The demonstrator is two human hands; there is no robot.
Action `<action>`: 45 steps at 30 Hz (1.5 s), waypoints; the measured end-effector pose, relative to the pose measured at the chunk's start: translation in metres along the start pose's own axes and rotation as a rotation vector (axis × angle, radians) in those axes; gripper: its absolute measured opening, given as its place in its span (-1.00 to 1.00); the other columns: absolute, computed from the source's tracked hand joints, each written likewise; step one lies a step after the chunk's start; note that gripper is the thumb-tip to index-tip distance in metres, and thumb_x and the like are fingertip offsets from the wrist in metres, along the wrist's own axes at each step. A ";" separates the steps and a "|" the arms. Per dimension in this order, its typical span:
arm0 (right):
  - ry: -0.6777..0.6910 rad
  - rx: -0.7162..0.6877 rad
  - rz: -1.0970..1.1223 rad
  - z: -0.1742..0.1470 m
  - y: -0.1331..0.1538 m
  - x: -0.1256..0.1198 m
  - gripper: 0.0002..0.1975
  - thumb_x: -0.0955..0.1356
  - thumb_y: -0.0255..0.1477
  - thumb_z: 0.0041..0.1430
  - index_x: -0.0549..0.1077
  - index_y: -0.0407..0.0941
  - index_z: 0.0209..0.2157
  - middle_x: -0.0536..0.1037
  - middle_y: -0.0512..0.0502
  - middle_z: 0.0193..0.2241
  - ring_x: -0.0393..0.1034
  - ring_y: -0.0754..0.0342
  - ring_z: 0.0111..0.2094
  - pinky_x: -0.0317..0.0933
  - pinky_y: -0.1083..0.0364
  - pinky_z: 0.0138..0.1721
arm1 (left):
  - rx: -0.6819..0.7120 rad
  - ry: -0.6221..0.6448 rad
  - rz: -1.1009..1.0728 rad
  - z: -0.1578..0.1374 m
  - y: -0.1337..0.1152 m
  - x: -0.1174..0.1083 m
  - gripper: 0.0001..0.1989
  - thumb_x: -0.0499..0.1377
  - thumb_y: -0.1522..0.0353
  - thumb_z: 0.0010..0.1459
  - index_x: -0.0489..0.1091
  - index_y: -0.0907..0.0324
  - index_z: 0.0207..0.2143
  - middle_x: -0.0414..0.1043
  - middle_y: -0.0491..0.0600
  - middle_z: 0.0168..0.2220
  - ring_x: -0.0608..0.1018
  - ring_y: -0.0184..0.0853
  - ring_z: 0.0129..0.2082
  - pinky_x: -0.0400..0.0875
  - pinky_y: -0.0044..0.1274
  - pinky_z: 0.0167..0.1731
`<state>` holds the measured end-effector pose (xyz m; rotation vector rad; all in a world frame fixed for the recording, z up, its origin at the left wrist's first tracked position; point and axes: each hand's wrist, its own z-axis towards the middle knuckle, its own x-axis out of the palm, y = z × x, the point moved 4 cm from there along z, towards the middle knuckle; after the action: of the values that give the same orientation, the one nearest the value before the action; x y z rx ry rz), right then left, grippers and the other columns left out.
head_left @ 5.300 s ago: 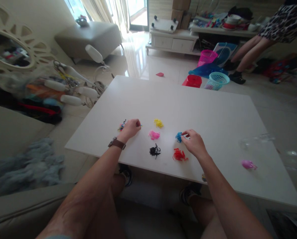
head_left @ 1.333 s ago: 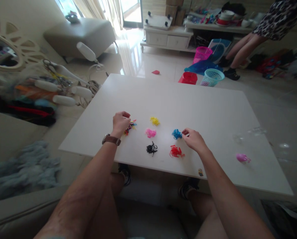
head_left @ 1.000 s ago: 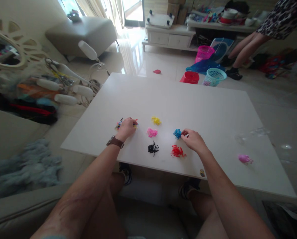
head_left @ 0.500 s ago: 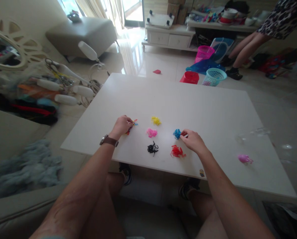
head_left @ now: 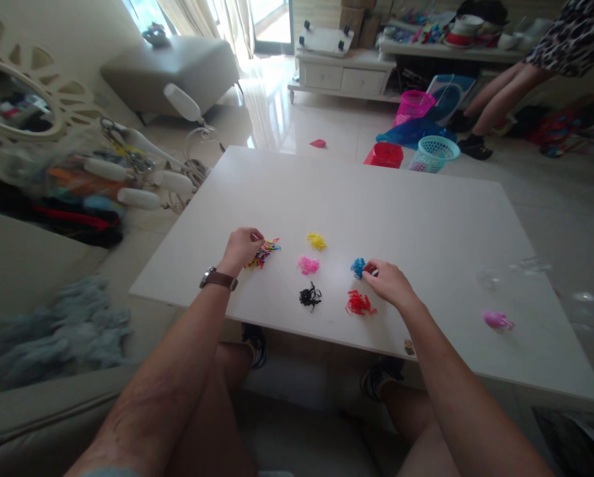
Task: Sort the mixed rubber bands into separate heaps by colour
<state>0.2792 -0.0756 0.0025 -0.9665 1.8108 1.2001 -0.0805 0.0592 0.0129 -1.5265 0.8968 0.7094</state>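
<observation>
My left hand (head_left: 243, 247) hovers at the upper left edge of a mixed-colour pile of small rubber bands (head_left: 266, 254), thumb and fingers pinched together. What lies between those fingertips, if anything, is too small to see. At the right edge of a blue pile of rubber bands (head_left: 357, 267), my right hand (head_left: 384, 278) has its fingers curled and closed, tips touching the pile; their contents are hidden. Between the hands lie separate yellow (head_left: 317, 241), pink (head_left: 308, 265) and black (head_left: 310, 296) piles. A red pile (head_left: 360, 303) sits just below the blue one.
The piles lie on a white table (head_left: 376, 205). Toward its right end are a pink object (head_left: 498, 320) and something clear. Beyond the far edge stand a red container (head_left: 385, 156) and a turquoise basket (head_left: 433, 154). Another person's legs (head_left: 496, 106) show at upper right.
My left hand has drawn back to the left over the mixed pile, uncovering more of it. My right hand stays by the blue pile. The whole view has shifted slightly.
</observation>
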 end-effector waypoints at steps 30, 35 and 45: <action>0.017 -0.037 -0.021 0.000 0.002 0.001 -0.82 0.31 -0.37 0.13 0.54 -0.05 -0.30 0.64 -0.05 -0.26 0.48 0.02 -0.25 0.20 0.12 -0.28 | -0.021 0.148 0.205 0.000 0.015 0.029 -0.89 0.26 0.36 -0.03 0.55 0.11 -0.38 0.59 0.01 -0.34 0.54 -0.28 -0.37 0.32 -0.55 -0.39; 0.013 -0.034 -0.020 0.000 0.002 0.001 -0.82 0.31 -0.36 0.13 0.55 -0.04 -0.30 0.64 -0.06 -0.27 0.48 0.03 -0.27 0.20 0.13 -0.28 | -0.078 0.166 0.096 0.002 0.010 0.022 -0.90 0.27 0.36 0.00 0.55 0.15 -0.38 0.58 0.02 -0.38 0.53 -0.28 -0.41 0.31 -0.54 -0.44; 0.008 -0.050 -0.031 0.000 0.004 0.003 -0.82 0.30 -0.36 0.13 0.54 -0.04 -0.30 0.64 -0.05 -0.27 0.47 0.02 -0.27 0.19 0.12 -0.30 | -0.050 0.111 -0.010 0.002 -0.002 0.014 -0.92 0.23 0.40 0.05 0.51 0.22 -0.37 0.59 0.04 -0.34 0.54 -0.30 -0.38 0.31 -0.56 -0.44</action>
<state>0.2746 -0.0753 0.0015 -1.0251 1.7733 1.2291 -0.0716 0.0595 0.0018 -1.6262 0.9604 0.6487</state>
